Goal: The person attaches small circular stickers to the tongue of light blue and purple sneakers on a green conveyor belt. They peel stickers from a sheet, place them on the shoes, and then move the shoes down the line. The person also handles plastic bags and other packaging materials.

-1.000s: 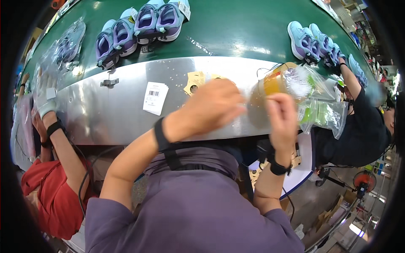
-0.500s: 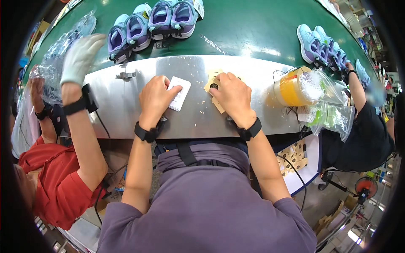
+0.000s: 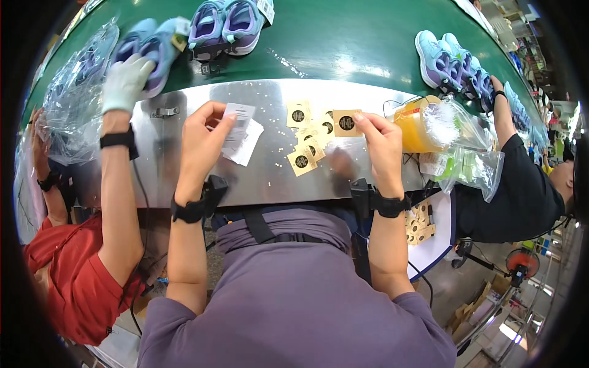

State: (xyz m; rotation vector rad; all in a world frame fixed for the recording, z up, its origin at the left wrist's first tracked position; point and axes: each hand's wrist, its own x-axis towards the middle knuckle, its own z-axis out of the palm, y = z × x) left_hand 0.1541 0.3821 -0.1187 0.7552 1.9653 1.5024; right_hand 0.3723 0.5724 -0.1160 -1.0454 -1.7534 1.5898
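My left hand (image 3: pixel 205 132) pinches a white printed paper slip (image 3: pixel 241 115) between thumb and fingers. Under that slip, a small stack of white slips (image 3: pixel 248 145) lies fanned on the metal worktop. Raised over the right part of the worktop, my right hand (image 3: pixel 385 144) grips a brown square card (image 3: pixel 346 124) with a black round print. Several tan cards (image 3: pixel 300 161) with similar black circles lie loosely overlapped between my two hands.
A green belt (image 3: pixel 343 46) runs beyond the metal worktop (image 3: pixel 270 184), carrying blue-purple shoes (image 3: pixel 242 27). At left a co-worker's white-gloved hand (image 3: pixel 126 86) touches a shoe pair. To the right sit a yellow-banded roll (image 3: pixel 417 126) and plastic bags (image 3: pixel 472 172). A tray (image 3: pixel 445 214) holds more cards.
My left hand has lifted a white slip off the stack. The right hand has moved right, raising a brown card from the pile. Shoes on the belt have shifted left; the gloved hand reaches them.
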